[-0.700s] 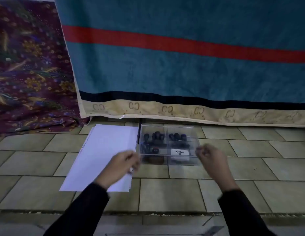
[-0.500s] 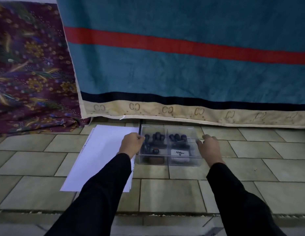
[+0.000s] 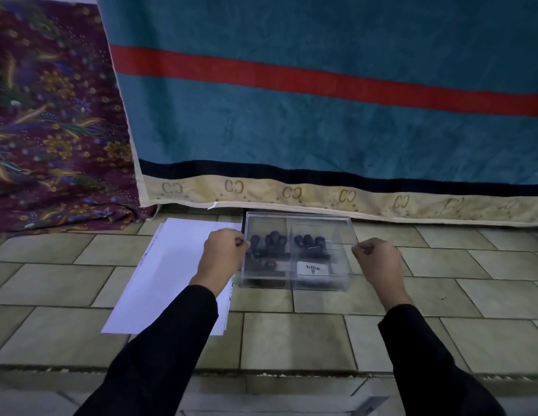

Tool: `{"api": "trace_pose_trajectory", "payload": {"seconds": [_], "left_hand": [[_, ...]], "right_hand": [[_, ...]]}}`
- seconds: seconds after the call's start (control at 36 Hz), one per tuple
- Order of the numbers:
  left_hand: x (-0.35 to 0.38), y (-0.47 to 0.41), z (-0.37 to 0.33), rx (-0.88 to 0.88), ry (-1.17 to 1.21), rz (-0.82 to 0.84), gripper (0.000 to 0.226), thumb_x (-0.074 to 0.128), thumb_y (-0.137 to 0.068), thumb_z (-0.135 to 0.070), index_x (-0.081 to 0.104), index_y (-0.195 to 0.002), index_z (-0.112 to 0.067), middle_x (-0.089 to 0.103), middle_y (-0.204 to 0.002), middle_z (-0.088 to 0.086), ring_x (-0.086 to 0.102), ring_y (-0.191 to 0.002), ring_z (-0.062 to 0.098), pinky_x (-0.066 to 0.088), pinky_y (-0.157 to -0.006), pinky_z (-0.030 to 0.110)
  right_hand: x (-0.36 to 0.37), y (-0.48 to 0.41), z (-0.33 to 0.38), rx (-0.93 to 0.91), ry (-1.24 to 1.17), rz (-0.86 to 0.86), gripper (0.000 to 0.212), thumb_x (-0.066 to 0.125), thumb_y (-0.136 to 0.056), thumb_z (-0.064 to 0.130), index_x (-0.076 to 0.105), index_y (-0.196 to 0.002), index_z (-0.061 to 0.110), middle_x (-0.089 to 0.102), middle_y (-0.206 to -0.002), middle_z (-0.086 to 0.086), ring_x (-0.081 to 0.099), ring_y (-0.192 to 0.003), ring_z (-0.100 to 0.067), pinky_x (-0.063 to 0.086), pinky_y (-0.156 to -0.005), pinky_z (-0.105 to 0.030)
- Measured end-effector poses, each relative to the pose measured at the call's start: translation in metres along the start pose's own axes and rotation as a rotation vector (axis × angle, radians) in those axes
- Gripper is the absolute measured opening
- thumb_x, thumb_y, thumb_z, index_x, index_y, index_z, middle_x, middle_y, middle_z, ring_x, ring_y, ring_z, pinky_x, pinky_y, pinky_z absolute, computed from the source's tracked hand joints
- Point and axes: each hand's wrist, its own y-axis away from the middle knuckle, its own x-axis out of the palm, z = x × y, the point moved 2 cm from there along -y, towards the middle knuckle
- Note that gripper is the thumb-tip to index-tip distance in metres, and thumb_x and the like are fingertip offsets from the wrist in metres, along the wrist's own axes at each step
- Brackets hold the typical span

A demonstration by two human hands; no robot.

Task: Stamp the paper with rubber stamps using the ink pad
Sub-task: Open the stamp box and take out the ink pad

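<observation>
A clear plastic box (image 3: 300,221) stands on the tiled floor, just right of a stack of white paper (image 3: 171,265). Inside it are several dark rubber stamps (image 3: 273,240) and a white Artline ink pad (image 3: 312,270). My left hand (image 3: 222,256) has its fingers curled at the left edge of the box lid and pinches it. At the right edge of the lid, my right hand (image 3: 377,259) is curled the same way and pinches that edge. The lid covers the box, so the stamps show only through the plastic.
A teal blanket (image 3: 321,130) with a red stripe hangs right behind the box, down to the floor. A purple patterned cloth (image 3: 51,130) lies at the back left. Beige floor tiles (image 3: 442,295) spread around the box, with a step edge (image 3: 261,373) near me.
Both hands moved forward from in front of the box to its left and right sides and closed on the lid edges. The top of the box now looks slightly higher.
</observation>
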Motion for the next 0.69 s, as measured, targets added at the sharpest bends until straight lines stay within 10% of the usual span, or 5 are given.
{"api": "trace_pose_trajectory", "payload": {"seconds": [0.17, 0.39, 0.69], "left_hand": [[-0.007, 0.060, 0.019, -0.070, 0.037, 0.107, 0.005, 0.068, -0.084, -0.015, 0.066, -0.081, -0.012, 0.068, -0.080, 0.013, 0.068, -0.063, 0.028, 0.059, -0.071, 0.040], [0.016, 0.112, 0.055, -0.187, 0.015, 0.247, 0.003, 0.067, -0.082, -0.017, 0.066, -0.080, -0.016, 0.069, -0.078, -0.005, 0.068, -0.056, 0.013, 0.058, -0.063, 0.029], [0.036, 0.085, 0.059, -0.133, -0.226, 0.180, 0.016, 0.051, -0.082, -0.006, 0.063, -0.074, -0.013, 0.060, -0.079, 0.001, 0.057, -0.073, 0.019, 0.048, -0.063, 0.028]], "right_hand": [[-0.031, 0.043, -0.025, 0.055, -0.011, 0.230, 0.017, 0.069, -0.077, 0.010, 0.064, -0.061, 0.013, 0.060, -0.042, 0.000, 0.054, -0.031, -0.005, 0.043, -0.037, -0.011], [-0.032, 0.082, -0.054, 0.211, 0.051, 0.525, 0.013, 0.069, -0.075, 0.004, 0.068, -0.062, 0.003, 0.067, -0.046, -0.011, 0.067, -0.044, -0.025, 0.054, -0.044, -0.025], [0.004, 0.067, -0.061, 0.203, 0.226, 0.458, 0.022, 0.067, -0.078, 0.011, 0.062, -0.057, 0.009, 0.068, -0.051, -0.010, 0.063, -0.040, -0.012, 0.057, -0.052, -0.025]]}}
